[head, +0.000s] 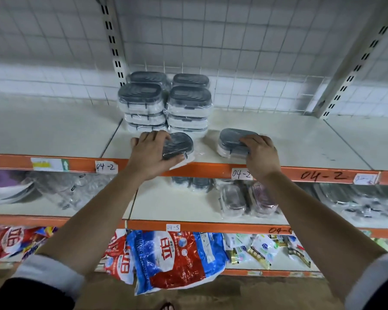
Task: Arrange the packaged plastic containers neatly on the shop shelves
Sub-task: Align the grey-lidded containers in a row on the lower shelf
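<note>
On the upper white shelf (289, 139), several wrapped containers with grey lids are stacked in two columns (166, 104) against the wire back. My left hand (149, 155) grips a wrapped grey-lidded container (179, 144) at the shelf's front edge, just in front of the stacks. My right hand (261, 153) holds a second wrapped container (231, 139) lying flat on the shelf to the right of the stacks.
An orange shelf lip (323, 175) carries labels reading 04-2. The lower shelf (177, 204) holds more wrapped containers (246, 200) and clear packs. Red and blue bags (166, 258) hang below. A slotted upright (113, 41) stands behind the stacks.
</note>
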A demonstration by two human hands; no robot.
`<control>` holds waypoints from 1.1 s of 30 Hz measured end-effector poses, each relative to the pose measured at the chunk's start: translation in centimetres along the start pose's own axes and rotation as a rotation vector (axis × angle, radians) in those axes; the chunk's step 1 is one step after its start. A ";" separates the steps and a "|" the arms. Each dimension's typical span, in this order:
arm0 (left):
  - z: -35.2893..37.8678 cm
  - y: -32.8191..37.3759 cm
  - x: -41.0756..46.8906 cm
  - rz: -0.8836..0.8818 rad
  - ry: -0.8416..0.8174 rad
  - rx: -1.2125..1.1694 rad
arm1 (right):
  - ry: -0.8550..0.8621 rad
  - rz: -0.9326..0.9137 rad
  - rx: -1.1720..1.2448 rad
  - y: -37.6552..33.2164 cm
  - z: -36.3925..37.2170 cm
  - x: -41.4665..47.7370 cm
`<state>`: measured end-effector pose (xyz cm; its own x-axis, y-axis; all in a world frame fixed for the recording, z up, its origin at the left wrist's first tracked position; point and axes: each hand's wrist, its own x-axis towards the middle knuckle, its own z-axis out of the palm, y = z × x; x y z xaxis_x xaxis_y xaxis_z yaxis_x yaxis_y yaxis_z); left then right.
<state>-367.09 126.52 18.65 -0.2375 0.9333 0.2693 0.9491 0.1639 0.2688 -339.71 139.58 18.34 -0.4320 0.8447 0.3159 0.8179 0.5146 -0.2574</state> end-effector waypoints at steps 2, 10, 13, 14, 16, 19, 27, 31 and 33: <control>0.2 -0.1 0.4 0.015 0.042 0.003 | 0.056 0.022 0.061 -0.3 0.3 0.6; -2.6 1.8 1.3 0.191 0.219 -0.130 | 0.102 0.118 0.123 -2.1 2.3 3.8; -5.1 2.5 2.6 0.290 0.282 -0.172 | 0.109 0.131 0.128 -2.5 3.0 4.0; -6.0 2.7 3.3 0.308 0.303 -0.190 | 0.106 0.136 0.133 -2.5 3.2 4.0; -7.6 2.8 5.2 0.311 0.339 -0.219 | 0.107 0.140 0.155 -2.4 3.3 3.9; -9.3 2.8 9.4 0.257 0.350 -0.212 | 0.104 0.129 0.145 -2.1 3.3 4.0; -8.8 1.7 21.7 0.260 0.100 -0.152 | 0.053 0.151 0.156 -1.4 3.7 4.3; -7.5 1.3 25.4 0.265 -0.036 -0.120 | 0.095 0.154 0.209 -1.2 3.9 4.4; -6.7 1.1 26.5 0.269 -0.077 -0.098 | 0.103 0.152 0.220 -1.1 4.1 4.5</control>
<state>-373.72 149.25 32.25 0.0398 0.9613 0.2727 0.9506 -0.1205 0.2859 -344.08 143.37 16.34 -0.2605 0.9010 0.3469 0.7634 0.4121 -0.4973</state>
